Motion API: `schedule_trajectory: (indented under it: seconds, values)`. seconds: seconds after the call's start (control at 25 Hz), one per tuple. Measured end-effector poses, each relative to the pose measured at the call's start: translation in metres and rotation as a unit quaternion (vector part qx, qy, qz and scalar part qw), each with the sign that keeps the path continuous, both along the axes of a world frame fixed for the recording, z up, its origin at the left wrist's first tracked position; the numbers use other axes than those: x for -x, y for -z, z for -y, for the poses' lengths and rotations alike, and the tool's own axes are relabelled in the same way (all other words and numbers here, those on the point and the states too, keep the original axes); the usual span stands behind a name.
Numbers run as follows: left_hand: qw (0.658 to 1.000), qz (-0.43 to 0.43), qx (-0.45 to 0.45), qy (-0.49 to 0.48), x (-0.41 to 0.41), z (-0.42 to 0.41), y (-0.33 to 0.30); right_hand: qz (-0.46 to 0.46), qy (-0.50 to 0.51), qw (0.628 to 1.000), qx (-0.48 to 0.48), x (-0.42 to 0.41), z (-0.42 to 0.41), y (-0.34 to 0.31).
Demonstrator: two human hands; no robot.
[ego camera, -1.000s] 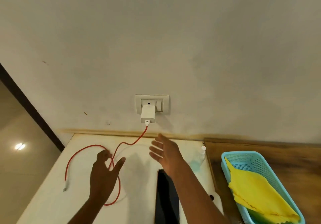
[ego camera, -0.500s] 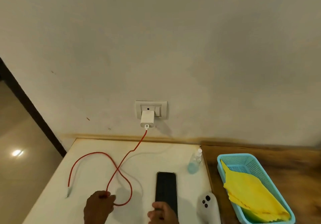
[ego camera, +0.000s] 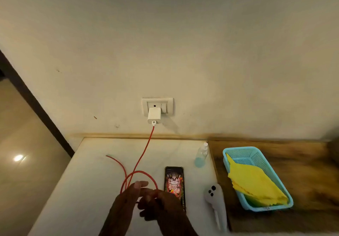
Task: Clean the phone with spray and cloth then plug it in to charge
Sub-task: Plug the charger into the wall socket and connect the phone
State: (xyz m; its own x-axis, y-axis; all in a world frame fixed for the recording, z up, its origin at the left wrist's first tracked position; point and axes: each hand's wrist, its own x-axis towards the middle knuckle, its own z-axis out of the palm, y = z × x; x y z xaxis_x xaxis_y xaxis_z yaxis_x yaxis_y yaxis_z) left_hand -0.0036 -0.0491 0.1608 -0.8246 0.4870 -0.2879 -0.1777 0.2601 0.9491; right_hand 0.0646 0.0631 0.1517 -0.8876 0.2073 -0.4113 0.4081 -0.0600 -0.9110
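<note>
Phone (ego camera: 174,184) flat on desk (ego camera: 88,177), screen lit, long axis toward wall, near end under right hand (ego camera: 163,207). Both hands hold red cable (ego camera: 141,155) loops; left hand (ego camera: 126,201) fingers extended. Plug end not visible.

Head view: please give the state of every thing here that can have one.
Phone: screen lit, lying flat.
Charger: plugged into wall socket.
Red cable: attached to charger, looped, held by both hands.
Spray bottle: upright, capped.
Yellow cloth: inside basket.
</note>
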Motion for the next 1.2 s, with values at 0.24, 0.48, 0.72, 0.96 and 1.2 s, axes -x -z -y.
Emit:
schedule_trajectory:
  seconds: [0.24,0.48,0.72,0.96,1.2]
  values:
    - [0.953,-0.272,0.125,0.056,-0.013,0.024,0.025,-0.125,0.058,0.990,-0.043,-0.005,-0.038,-0.063]
    - [0.853,-0.464,0.225,0.081,0.003,0.018,0.030,-0.198,0.170,0.965,-0.001,-0.005,-0.063,-0.084]
    - [0.953,-0.290,0.081,-0.035,0.001,-0.012,-0.012,-0.170,0.210,0.940,0.206,0.003,-0.073,-0.046]
    - [0.978,-0.186,-0.080,-0.050,0.001,-0.041,-0.055,-0.059,-0.003,0.984,-0.165,0.006,-0.022,0.020]
    - [0.971,-0.034,-0.198,-0.132,0.000,-0.045,-0.085,-0.081,0.063,0.989,-0.109,-0.001,-0.015,0.028]
